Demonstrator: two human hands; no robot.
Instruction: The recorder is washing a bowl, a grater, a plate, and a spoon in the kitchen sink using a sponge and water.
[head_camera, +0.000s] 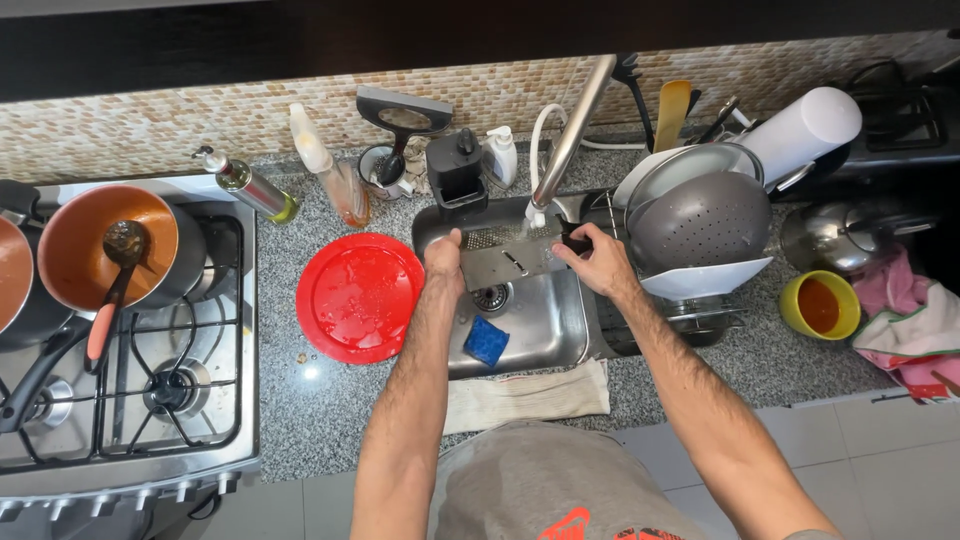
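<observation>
Flat metal grater (510, 256) rinsed under the faucet (572, 130), over the sink (530, 330).
Left hand (443, 255) fingers closed on its left end, right hand (597, 258) fingers closed on the black handle; stream apparently hits the top edge, so tilt it to run water across the holes.

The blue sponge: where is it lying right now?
In the head view, the blue sponge lies in the sink, below the grater and near the drain.

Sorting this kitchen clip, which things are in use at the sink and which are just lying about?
In use: left hand, right hand, metal grater, faucet, sink.

Lying about: blue sponge, red plate, oil bottle, yellow cup, colander.
</observation>
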